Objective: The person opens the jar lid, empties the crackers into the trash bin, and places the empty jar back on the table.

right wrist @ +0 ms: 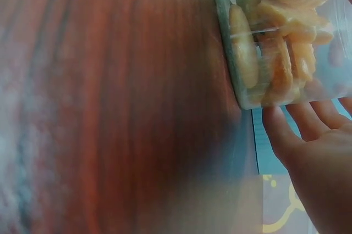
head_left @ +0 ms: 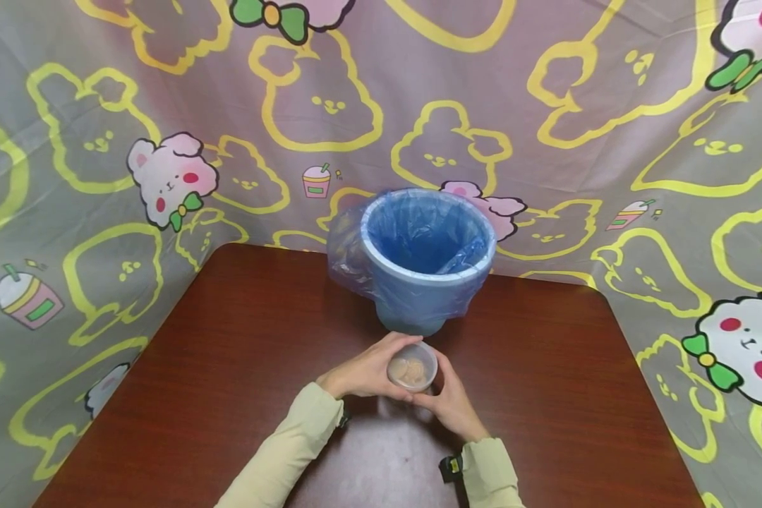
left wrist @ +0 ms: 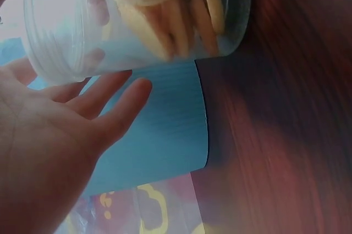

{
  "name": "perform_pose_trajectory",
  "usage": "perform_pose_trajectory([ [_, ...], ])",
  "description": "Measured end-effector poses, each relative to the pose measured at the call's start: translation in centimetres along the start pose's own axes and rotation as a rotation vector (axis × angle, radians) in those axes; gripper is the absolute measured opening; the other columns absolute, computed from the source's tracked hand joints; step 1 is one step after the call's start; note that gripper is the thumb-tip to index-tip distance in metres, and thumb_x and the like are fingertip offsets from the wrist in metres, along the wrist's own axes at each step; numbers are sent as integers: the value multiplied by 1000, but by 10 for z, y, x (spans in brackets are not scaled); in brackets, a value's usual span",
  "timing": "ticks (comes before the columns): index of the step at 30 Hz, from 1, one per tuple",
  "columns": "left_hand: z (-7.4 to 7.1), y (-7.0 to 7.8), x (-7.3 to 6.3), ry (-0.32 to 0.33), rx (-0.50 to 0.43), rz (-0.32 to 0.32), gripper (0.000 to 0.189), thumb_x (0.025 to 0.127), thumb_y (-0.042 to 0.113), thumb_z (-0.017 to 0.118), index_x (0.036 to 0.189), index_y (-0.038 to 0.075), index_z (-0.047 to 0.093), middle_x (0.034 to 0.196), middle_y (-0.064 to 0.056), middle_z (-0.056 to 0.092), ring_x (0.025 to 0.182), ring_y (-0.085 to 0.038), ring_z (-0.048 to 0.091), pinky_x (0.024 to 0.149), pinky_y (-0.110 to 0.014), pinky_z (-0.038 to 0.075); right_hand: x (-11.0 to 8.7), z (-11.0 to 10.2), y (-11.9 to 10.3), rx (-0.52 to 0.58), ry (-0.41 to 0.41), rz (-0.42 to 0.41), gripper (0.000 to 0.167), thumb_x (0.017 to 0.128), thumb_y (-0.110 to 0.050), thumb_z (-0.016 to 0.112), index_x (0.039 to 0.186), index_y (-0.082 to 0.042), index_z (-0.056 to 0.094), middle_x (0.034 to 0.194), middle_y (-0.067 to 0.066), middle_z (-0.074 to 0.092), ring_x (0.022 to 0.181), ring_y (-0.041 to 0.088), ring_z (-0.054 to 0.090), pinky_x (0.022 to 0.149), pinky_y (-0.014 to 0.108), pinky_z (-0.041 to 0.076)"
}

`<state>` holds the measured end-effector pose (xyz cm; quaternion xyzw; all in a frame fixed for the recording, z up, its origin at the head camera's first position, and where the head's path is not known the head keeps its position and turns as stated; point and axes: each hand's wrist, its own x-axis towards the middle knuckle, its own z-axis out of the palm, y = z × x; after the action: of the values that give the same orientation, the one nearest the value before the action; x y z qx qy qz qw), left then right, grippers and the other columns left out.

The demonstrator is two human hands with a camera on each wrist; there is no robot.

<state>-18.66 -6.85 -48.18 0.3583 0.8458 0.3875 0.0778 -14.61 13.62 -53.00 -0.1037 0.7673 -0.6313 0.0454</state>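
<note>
A clear round plastic jar (head_left: 411, 368) with several pale tan biscuits inside stands upright between both hands. My left hand (head_left: 370, 372) curves round its left side near the top, thumb toward me. From the right, my right hand (head_left: 452, 403) holds it the same way, and the thumbs nearly meet at the front. Up close in the left wrist view, the jar's ridged upper end (left wrist: 55, 31) lies by the fingers. The right wrist view shows the biscuits (right wrist: 280, 42) through the wall. Whether the jar's base touches the table, I cannot tell.
Just beyond the hands a blue bin (head_left: 413, 307), lined with a thin blue plastic bag (head_left: 352, 254), stands on the dark reddish-brown table (head_left: 228, 367). A patterned cloth (head_left: 190, 106) hangs behind the table and along both sides.
</note>
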Motion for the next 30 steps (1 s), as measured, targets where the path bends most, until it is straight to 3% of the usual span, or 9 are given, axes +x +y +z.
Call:
perform_pose_trajectory([
  [10,-1,-3,-5,6,-9,3,96,67,35,88,147,13,39,135,-5,50,123,-19,51,103,-33,43,-1,0,-1,-6,1,4,91,67,-8,87,144,-10,38,145,12,45,132,29,43,99,18,39],
  [21,-6,-3,-12,-7,-44,-34,92,70,33,86,147,19,38,138,-5,50,126,-20,50,105,-36,41,-1,2,-2,0,13,15,91,65,-10,88,142,-13,40,143,10,48,132,27,44,101,19,38],
  [30,-9,-3,-15,0,-20,-50,89,73,29,85,148,20,38,139,-5,51,127,-17,50,107,-37,41,-1,2,-5,-36,19,37,92,65,-9,89,142,-16,40,143,6,48,133,21,41,108,31,31],
])
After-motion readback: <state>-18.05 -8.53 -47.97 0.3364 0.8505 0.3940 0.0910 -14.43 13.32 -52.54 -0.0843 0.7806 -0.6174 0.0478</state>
